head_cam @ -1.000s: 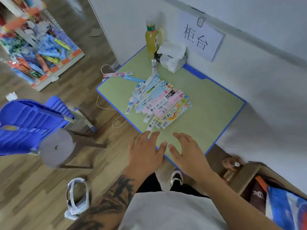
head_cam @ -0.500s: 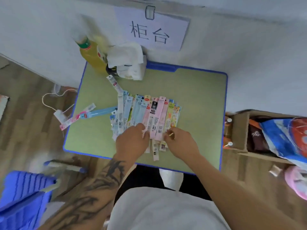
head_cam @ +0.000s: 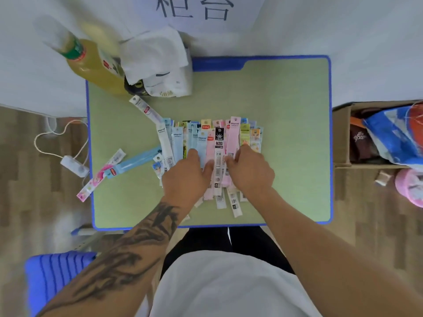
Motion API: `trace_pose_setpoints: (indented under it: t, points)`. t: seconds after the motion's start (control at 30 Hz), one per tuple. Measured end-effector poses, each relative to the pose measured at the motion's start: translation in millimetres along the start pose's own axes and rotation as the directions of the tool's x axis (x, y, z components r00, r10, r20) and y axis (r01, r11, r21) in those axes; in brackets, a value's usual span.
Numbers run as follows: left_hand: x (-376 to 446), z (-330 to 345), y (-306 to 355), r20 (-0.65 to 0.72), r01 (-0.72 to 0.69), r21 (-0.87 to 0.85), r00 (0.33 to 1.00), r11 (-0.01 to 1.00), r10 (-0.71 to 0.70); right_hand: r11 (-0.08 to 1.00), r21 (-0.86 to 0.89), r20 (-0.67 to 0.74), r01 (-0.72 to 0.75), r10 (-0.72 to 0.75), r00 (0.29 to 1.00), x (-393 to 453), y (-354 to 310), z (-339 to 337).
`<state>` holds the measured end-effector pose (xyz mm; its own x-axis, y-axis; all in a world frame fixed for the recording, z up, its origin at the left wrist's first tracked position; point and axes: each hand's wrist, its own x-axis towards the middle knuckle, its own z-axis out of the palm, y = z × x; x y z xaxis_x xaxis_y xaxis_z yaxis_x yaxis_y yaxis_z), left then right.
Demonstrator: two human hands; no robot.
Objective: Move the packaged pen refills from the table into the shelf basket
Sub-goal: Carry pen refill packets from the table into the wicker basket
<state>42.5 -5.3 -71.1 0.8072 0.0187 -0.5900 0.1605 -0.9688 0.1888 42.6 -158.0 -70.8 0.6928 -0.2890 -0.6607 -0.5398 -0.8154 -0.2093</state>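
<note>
- green counter point(head_cam: 286, 138) with a blue rim, pushed right up against a white wall point(head_cam: 343, 30)
- wood-look plank floor point(head_cam: 34, 202) either side
- paper sign point(head_cam: 194, 10) stuck on the wall
- blue plastic chair point(head_cam: 55, 271) lower left

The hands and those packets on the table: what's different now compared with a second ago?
Both hands moved forward from the near table edge onto the fanned packets. The left hand and right hand now rest on them, fingers curled at the pile. The packets, bottle and table stayed put.
</note>
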Motion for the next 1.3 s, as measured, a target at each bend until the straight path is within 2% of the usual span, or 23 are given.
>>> trace_pose_setpoints:
  t: [0.2, 0.43, 0.53, 0.63, 0.7, 0.8, 0.87, 0.93, 1.03, 1.17, 1.3]
  points:
    - [6, -7, -8, 0.005, -0.009, 0.076, 1.0, 0.997, 0.008, 0.993, 0.096, 0.045, 0.063, -0.068, 0.997, 1, 3, -8]
    - [12, -10, -2, 0.002, -0.071, -0.039, 0.997, 0.997, 0.071, 0.924, 0.374, 0.034, 0.079, -0.099, 0.994, -6, 11, -21]
    - [3, -16, -3, -0.067, -0.115, -0.171, 0.992, 0.978, 0.105, 0.873, 0.484, 0.03, 0.062, -0.087, 0.996, -14, 16, -23]
    - [-10, -26, 2, -0.14, -0.183, -0.415, 0.981, 0.891, 0.136, 0.776, 0.631, 0.031, 0.01, -0.038, 0.999, -23, 23, -26]
    - [-12, -33, 11, -0.086, -0.13, -0.58, 0.991, 0.804, 0.099, 0.661, 0.748, 0.054, -0.049, 0.013, 0.998, -33, 29, -29]
    - [-16, -42, 31, 0.172, 0.08, -0.821, 0.979, 0.565, 0.112, 0.487, 0.868, 0.076, -0.098, 0.064, 0.995, -52, 39, -34]
    - [-25, -43, 45, 0.289, 0.202, -0.871, 0.948, 0.448, 0.135, 0.387, 0.917, 0.079, -0.1, 0.071, 0.994, -67, 48, -39]
    - [-37, -42, 62, 0.324, 0.243, -0.883, 0.935, 0.401, 0.146, 0.323, 0.943, 0.059, -0.079, 0.073, 0.996, -82, 60, -46]
    - [-61, -36, 90, 0.359, 0.27, -0.887, 0.913, 0.374, 0.194, 0.278, 0.96, 0.006, -0.032, 0.096, 0.995, -103, 91, -54]
    - [-103, -16, 136, 0.41, 0.264, -0.86, 0.867, 0.438, 0.283, 0.192, 0.981, -0.03, 0.001, 0.148, 0.988, -139, 150, -61]
    - [-160, 20, 193, 0.428, 0.234, -0.83, 0.849, 0.506, 0.309, 0.096, 0.993, -0.083, 0.065, 0.2, 0.976, -186, 234, -60]
